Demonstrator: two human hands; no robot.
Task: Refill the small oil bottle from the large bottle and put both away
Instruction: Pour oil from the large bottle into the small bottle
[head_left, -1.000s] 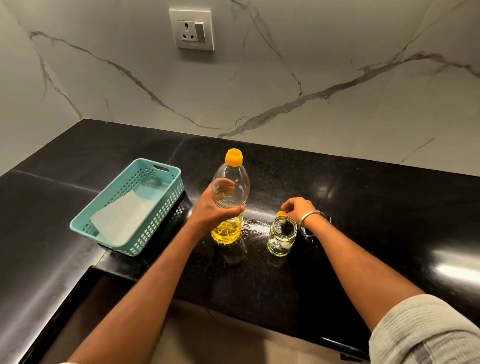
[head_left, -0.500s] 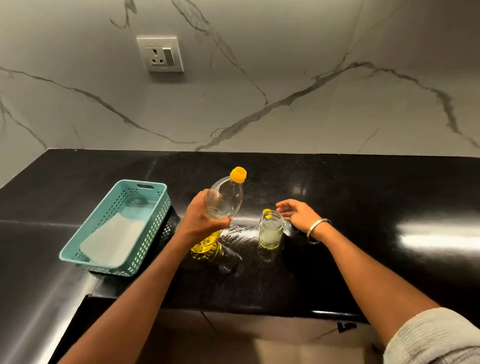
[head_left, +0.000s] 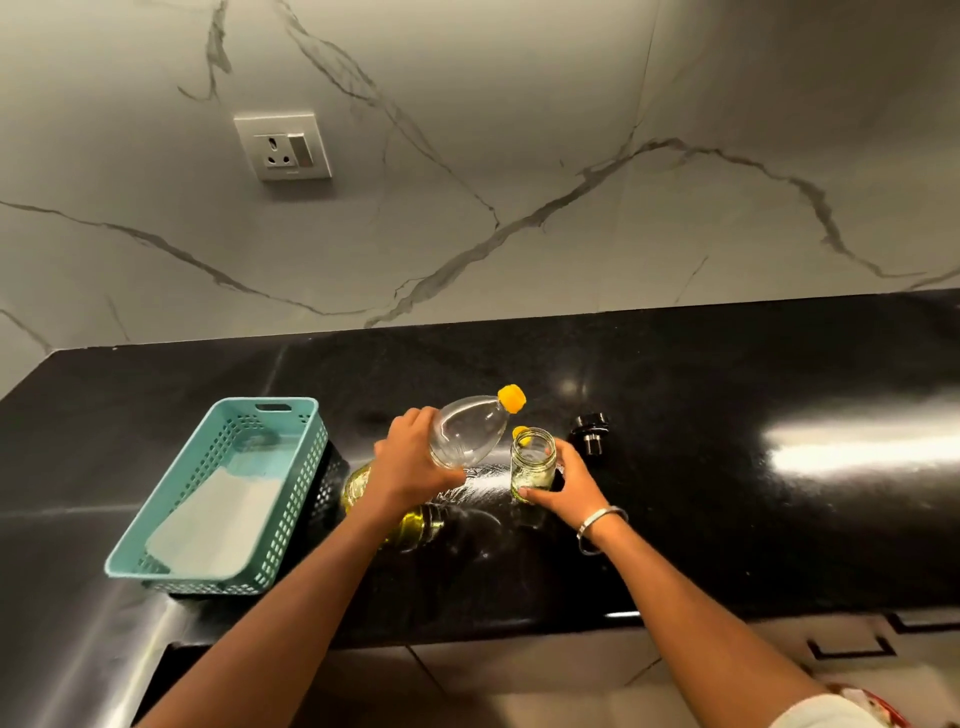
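So I'm mid-refill: left hand (head_left: 410, 475) wrapped round the tilted big bottle (head_left: 462, 439), right hand (head_left: 558, 486) gripping the small jar (head_left: 533, 460), but that yellow cap (head_left: 511, 398) looks like it needs to come off before I pour.

— Home kitchen?
— Looks so: polished black counter (head_left: 727, 519), veined marble backsplash (head_left: 519, 156) with wall socket (head_left: 283, 145), cabinet fronts (head_left: 841, 644) below, teal basket (head_left: 171, 499), cooking oil bottle (head_left: 467, 431).

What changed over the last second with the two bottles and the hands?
The left hand tipped the large bottle from upright to leaning right, capped neck toward the small bottle. The right hand, which lay behind the small bottle, now grips it. The small bottle remains upright on the counter; the teal basket is unchanged.
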